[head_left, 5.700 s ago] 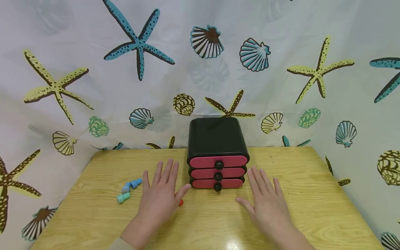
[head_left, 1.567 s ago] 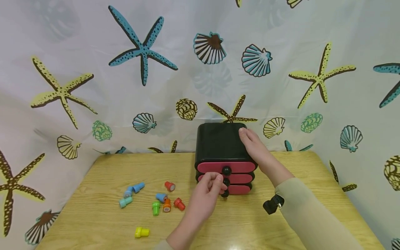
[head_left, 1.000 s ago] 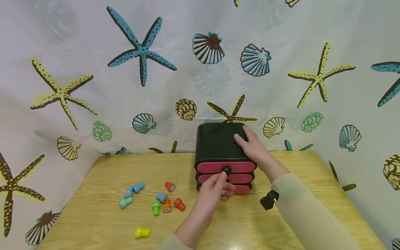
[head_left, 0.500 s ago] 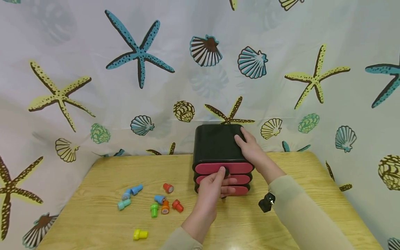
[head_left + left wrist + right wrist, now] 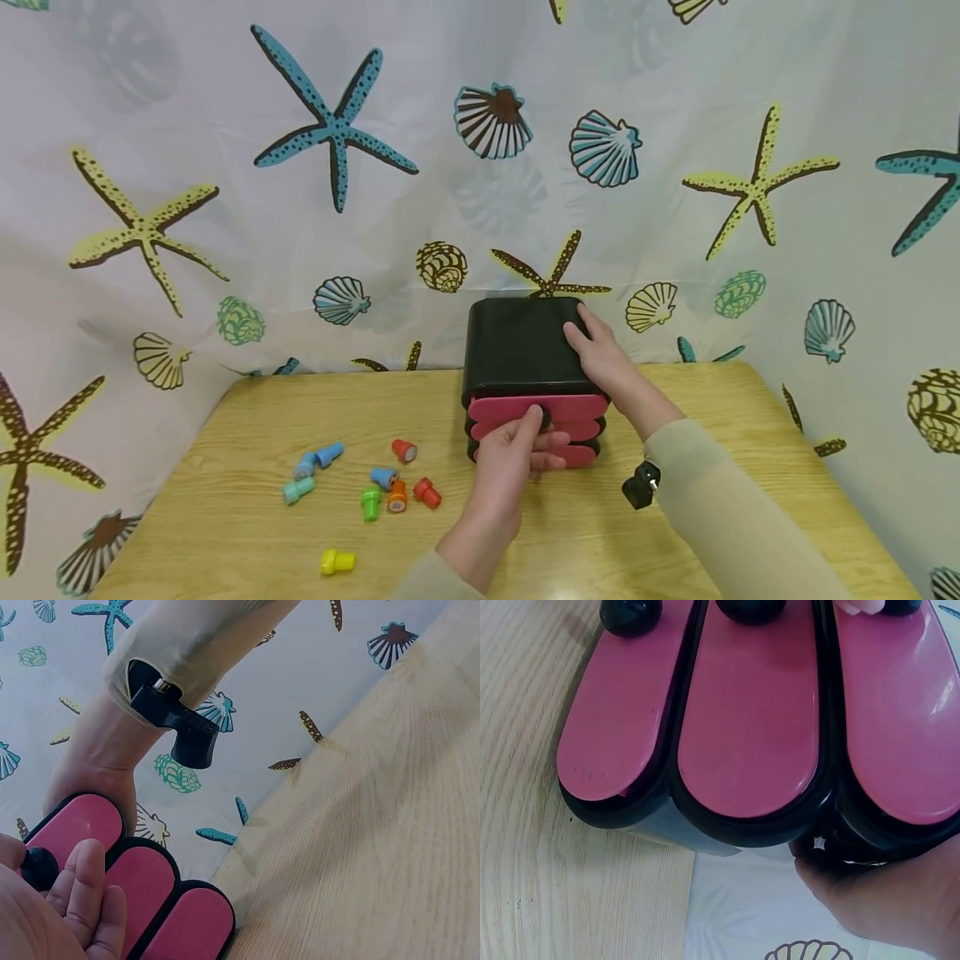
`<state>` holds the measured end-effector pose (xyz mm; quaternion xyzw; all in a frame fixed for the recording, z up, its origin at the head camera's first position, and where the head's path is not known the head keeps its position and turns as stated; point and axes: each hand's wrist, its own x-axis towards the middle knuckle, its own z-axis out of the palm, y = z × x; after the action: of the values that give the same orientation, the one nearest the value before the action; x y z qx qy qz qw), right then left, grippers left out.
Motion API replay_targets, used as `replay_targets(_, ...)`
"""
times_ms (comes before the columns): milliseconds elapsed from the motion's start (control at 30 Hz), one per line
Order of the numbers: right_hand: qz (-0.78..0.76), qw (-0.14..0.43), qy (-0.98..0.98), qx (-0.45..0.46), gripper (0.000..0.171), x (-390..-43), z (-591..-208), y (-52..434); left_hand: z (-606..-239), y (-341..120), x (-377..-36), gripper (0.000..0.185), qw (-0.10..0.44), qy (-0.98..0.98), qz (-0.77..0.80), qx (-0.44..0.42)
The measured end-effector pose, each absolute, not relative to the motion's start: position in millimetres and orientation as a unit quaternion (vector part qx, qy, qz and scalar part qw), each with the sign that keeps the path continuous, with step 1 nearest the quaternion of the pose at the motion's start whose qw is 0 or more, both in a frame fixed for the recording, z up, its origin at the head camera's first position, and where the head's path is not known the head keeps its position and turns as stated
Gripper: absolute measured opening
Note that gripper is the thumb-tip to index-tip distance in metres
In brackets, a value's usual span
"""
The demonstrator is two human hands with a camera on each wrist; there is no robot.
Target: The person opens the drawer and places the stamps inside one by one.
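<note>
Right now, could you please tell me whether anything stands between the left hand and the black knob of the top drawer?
Nothing visible does: the left hand holds the black knob directly. The loose colored pieces lie on the table, off to the hand's left.

1. Stands upright on the desk (image 5: 772, 450) as a three-drawer cabinet (image 5: 517, 342) with a smooth, glossy black shell and rounded corners.
2. Shows three pink, round-ended fronts stacked one above another, each with a black surround.
3. Has the top drawer (image 5: 498, 408) slid slightly out, forward of its surround.
4. Bears a round, shiny black knob (image 5: 39, 870) at that drawer's centre.
5. Includes a middle drawer (image 5: 754, 712) and bottom drawer (image 5: 611, 712), similarly knobbed, nearly flush.
</note>
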<state>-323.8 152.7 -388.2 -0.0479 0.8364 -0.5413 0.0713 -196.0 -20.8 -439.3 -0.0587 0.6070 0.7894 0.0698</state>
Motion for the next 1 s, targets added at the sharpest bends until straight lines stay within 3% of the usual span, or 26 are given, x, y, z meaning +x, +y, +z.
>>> replay_targets(1000,-0.566,0.07,0.82,-0.045,0.072,-321.4,-387.8,154.7,-446.0,-24.7,-163.8,0.052,0.1,0.603,0.789,-0.055)
